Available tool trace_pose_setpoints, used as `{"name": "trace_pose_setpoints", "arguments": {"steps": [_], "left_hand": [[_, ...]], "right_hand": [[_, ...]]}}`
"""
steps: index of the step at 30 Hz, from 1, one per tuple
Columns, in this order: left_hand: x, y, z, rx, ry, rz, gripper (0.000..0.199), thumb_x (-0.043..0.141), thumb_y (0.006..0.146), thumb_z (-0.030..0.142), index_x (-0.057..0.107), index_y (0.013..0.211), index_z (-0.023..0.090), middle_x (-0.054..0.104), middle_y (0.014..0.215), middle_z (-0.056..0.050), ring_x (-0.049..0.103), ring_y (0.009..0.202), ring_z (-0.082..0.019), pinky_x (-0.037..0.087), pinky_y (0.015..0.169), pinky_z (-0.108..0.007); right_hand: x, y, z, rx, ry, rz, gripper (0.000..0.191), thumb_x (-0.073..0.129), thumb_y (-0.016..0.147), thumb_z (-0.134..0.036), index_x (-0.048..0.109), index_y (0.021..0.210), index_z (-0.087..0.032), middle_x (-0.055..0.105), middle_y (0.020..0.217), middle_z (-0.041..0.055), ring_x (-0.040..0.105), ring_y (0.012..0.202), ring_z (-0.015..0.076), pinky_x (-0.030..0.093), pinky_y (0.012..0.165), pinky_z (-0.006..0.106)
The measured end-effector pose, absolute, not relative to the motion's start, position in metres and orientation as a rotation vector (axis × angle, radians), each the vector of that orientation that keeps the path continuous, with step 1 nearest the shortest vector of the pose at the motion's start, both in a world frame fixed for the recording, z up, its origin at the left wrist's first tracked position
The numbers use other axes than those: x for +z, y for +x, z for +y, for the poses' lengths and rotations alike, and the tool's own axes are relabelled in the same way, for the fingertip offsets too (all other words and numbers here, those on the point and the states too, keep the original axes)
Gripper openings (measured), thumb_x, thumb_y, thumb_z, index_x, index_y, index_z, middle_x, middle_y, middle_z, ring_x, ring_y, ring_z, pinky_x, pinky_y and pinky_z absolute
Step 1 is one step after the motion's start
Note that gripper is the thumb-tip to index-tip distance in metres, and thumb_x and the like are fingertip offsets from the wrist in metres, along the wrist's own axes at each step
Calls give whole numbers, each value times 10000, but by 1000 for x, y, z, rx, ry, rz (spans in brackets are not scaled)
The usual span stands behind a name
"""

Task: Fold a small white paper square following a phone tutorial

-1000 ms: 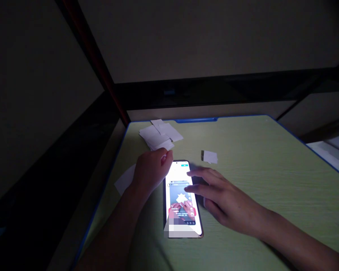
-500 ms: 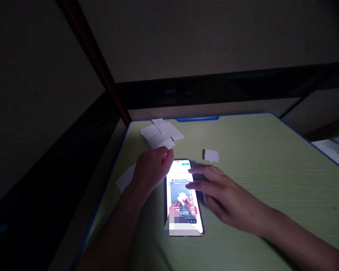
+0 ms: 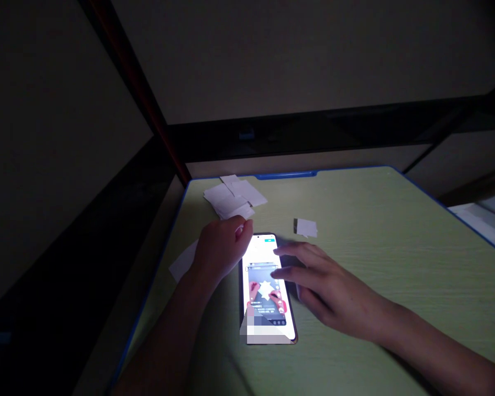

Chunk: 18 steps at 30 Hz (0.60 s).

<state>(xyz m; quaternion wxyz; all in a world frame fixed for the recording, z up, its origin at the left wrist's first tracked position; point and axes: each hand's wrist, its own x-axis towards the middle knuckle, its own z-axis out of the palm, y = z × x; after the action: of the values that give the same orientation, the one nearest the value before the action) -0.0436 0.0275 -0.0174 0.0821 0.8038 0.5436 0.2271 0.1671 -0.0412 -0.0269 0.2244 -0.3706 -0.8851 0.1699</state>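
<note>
A lit smartphone (image 3: 268, 256) lies flat on the green table (image 3: 379, 253). Its screen displays a picture of two hands around a white star-like paper shape, and its lower part is covered by blurred blocks. My left hand (image 3: 219, 247) is curled into a fist by the phone's upper left edge; whatever may be inside the fingers is hidden. My right hand (image 3: 332, 280) reaches in from the right, fingers apart, with two fingertips over the phone's right side. Whether they touch the glass I cannot tell.
Several white paper sheets (image 3: 231, 198) overlap behind my left hand. Another white sheet (image 3: 183, 261) is partly under my left wrist. A small white paper piece (image 3: 306, 227) with a dark edge sits beyond my right hand. The table has a blue rim (image 3: 286, 175).
On the phone screen, the pictured hands have moved apart around the white shape. My own hands have kept their pose; the view has shifted very slightly.
</note>
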Motion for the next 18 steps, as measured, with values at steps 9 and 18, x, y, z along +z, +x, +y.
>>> {"name": "trace_pose_setpoints", "arguments": {"steps": [9,18], "left_hand": [[-19,-43,28,676,2432,1608,367,415,889,332,550,599,153,482,490,14,374,434,-81,214,487,-241],[-20,-43,27,642,2450,1600,376,389,898,340,543,609,155,480,493,14,374,435,-87,207,485,-249]], "right_hand": [[-28,165,-42,515,-1038,-2451,441,475,752,-39,614,1128,-221,499,1238,99,438,1191,273,407,984,473],[-31,165,-44,556,-1039,-2430,409,454,782,-51,604,1125,-214,505,1213,100,450,1170,266,430,964,471]]}}
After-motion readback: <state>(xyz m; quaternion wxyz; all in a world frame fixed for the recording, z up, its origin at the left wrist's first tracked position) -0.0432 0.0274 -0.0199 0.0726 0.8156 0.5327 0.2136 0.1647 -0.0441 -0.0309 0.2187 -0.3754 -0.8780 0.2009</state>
